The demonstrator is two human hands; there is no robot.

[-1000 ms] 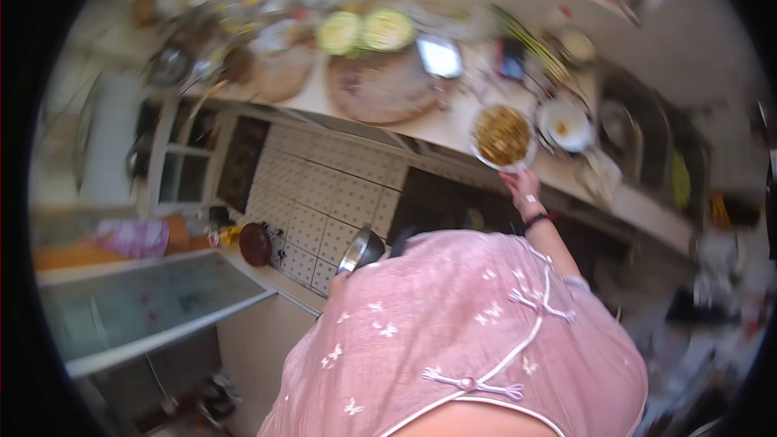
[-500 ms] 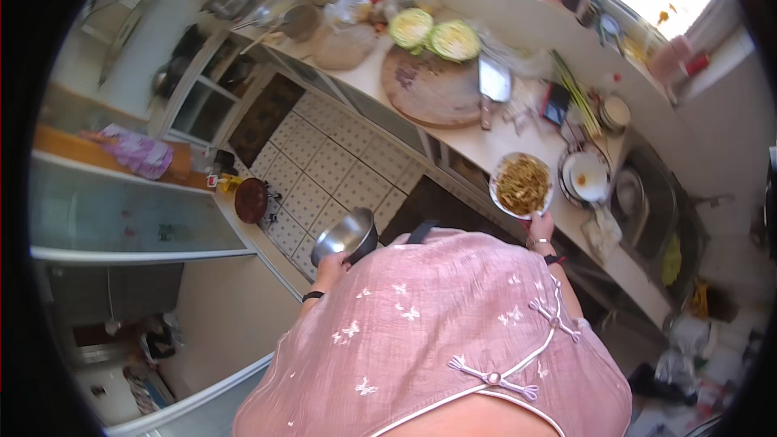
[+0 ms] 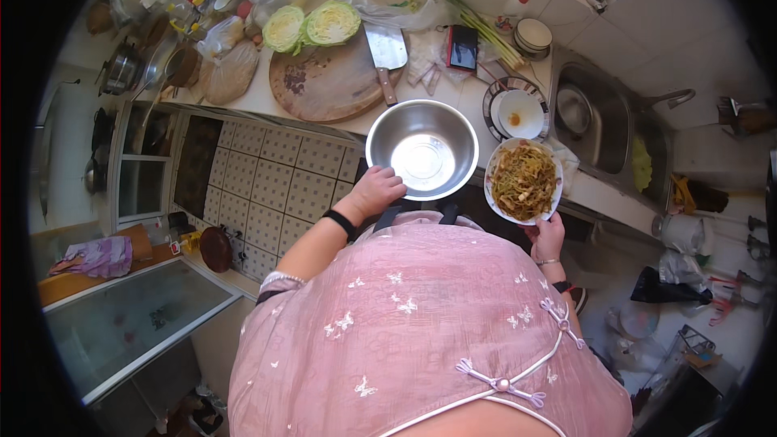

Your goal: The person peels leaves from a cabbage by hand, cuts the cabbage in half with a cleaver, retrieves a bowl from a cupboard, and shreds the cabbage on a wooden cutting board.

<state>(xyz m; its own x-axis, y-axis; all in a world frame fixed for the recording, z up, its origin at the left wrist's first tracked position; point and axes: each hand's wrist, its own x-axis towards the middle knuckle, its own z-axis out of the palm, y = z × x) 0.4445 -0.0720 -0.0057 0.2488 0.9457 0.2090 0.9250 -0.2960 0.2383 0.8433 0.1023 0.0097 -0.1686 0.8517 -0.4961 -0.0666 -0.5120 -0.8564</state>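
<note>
Left hand [image 3: 379,191], mine: holding steel bowl [image 3: 422,123]; right hand [image 3: 548,236]: holding heaped plate [image 3: 496,207]. Step, I judge: carrying; next calls for level plate.

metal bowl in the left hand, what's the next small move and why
Perhaps ease the white dish over the metal bowl: the dish, in the right hand, is heaped with shredded food, while the bowl, held at its rim by the left hand, looks empty and appears beside it.
</note>
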